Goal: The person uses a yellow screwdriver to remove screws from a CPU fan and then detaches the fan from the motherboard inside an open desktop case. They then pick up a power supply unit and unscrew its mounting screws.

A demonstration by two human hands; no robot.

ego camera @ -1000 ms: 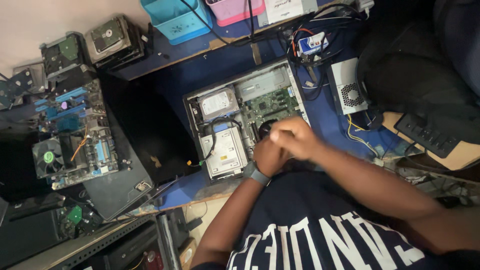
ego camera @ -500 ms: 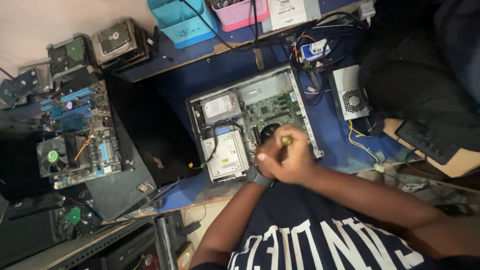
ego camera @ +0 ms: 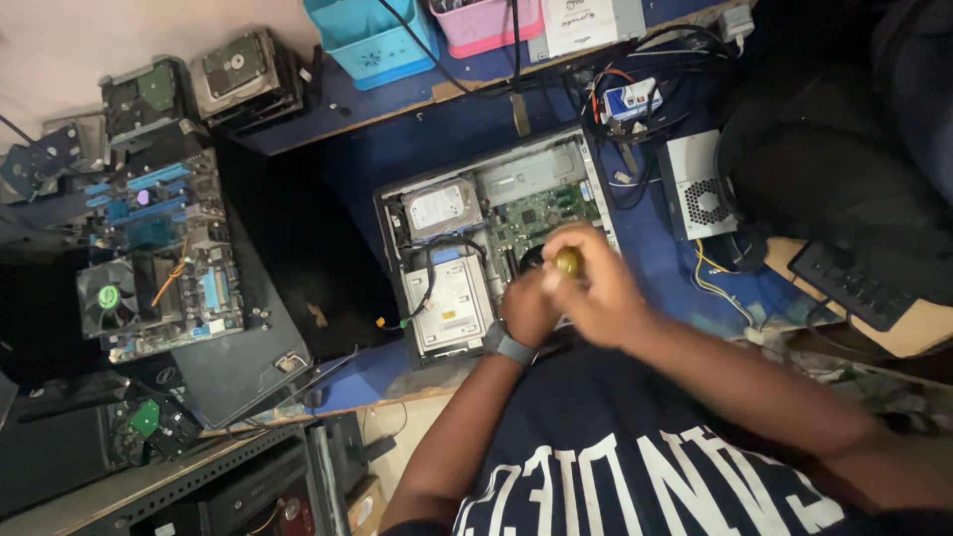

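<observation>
Nearest the camera is the person's dark blue shirt (ego camera: 635, 467) with white lettering, from which both forearms reach to the open computer case (ego camera: 496, 243) lying flat on the blue table (ego camera: 437, 139). The left hand (ego camera: 528, 310), with a grey watch (ego camera: 508, 345) on the wrist, rests low at the near edge of the case; its fingers are curled, but whether they grip anything cannot be told. The right hand (ego camera: 594, 288) sits just beside and partly over the left, fingers closed together around a screwdriver (ego camera: 568, 262) whose yellow handle end shows at the top of the fist; the shaft is hidden. The screwdriver stands over the middle of the case, near its right side. Inside the case, a silver drive (ego camera: 449, 303) lies at near left, a hard disk (ego camera: 442, 206) at far left, and a green circuit board (ego camera: 541, 213) at far right. Right of the case lies a white power unit (ego camera: 701, 184) with a round vent, and a black keyboard (ego camera: 859, 288) sits at the right edge. Well apart on the left, a loose motherboard (ego camera: 164, 253) with a fan rests on a dark panel. Farther off lie two bare hard drives (ego camera: 189, 84), a light blue bin (ego camera: 369, 38) and a pink bin (ego camera: 476, 25).
</observation>
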